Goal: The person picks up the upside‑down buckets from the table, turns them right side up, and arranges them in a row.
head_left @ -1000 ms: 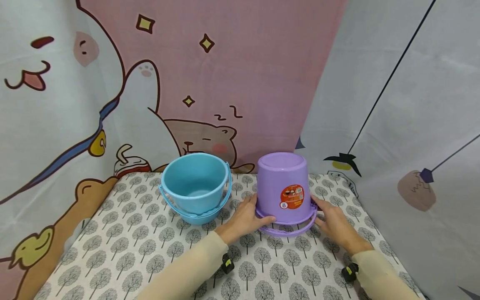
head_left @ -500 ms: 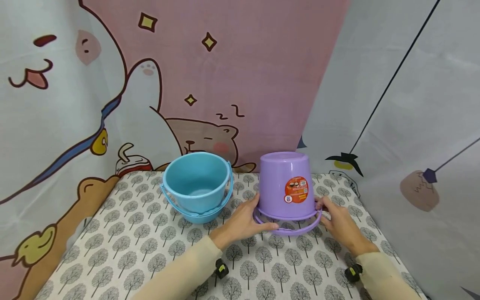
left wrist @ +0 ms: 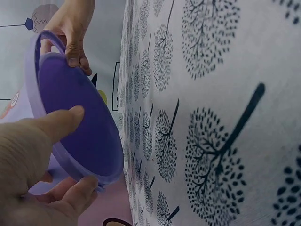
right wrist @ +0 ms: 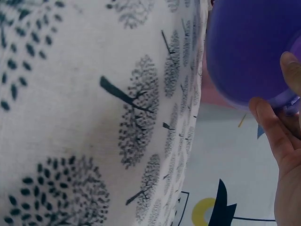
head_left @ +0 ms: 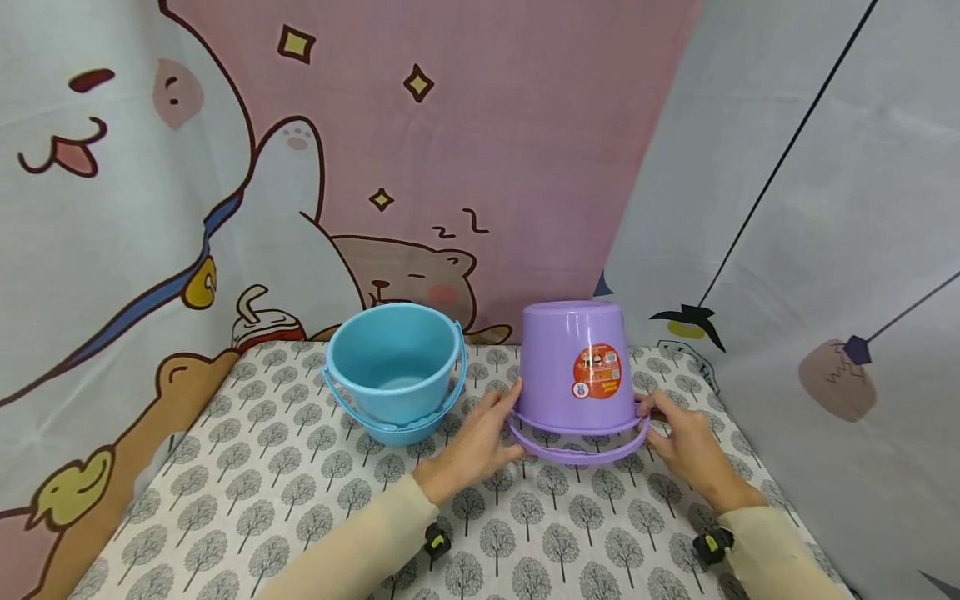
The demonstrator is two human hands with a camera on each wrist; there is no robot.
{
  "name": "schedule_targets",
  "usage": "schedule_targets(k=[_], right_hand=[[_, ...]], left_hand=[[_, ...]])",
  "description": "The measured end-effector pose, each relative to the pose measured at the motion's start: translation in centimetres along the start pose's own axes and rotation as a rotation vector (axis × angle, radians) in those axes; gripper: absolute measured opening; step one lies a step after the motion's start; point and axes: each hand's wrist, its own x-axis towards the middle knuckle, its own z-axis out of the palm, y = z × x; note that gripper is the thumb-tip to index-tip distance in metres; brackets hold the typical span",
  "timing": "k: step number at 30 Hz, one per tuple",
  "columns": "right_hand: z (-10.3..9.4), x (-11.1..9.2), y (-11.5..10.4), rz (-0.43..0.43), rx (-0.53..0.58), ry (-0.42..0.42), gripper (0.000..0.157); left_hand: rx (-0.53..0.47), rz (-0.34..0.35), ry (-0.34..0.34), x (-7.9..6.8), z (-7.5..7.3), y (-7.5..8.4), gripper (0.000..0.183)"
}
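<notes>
An upside-down purple bucket point(head_left: 555, 358) with a red sticker point(head_left: 597, 372) is raised off the tablecloth, its open mouth facing down. Its handle point(head_left: 581, 456) hangs in a curve below the near rim. My left hand point(head_left: 474, 442) grips the left side of the rim; in the left wrist view its thumb point(left wrist: 63, 123) reaches across the mouth and its fingers curl under the edge. On the opposite side, my right hand point(head_left: 688, 443) pinches the rim near the handle joint. The bucket's dark inside point(right wrist: 249, 52) shows in the right wrist view.
A light blue bucket point(head_left: 393, 402) stands upright at the left, its handle lowered in front. The table wears a tree-print cloth point(head_left: 300, 500). Behind and at the sides hang printed cloths, including a pink one point(head_left: 510, 125) with a sleeping bear.
The purple bucket has shifted slightly right and turned, carrying its sticker rightward. Its near rim has risen, widening the gap to the handle. The left thumb has drawn back left; the blue bucket stays put.
</notes>
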Motion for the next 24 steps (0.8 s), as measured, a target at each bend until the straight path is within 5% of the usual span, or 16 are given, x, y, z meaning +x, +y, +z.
schedule_targets(k=[14,24], right_hand=[[-1.2,0.3,-0.9,0.020,0.022,0.043,0.040],[-2.2,0.7,-1.7,0.004,0.069,0.091,0.041]], left_hand=[[0.000,0.138,0.161,-0.5,-0.6,0.8,0.093],[0.123,0.350,0.373,-0.1,-1.5,1.8,0.061]])
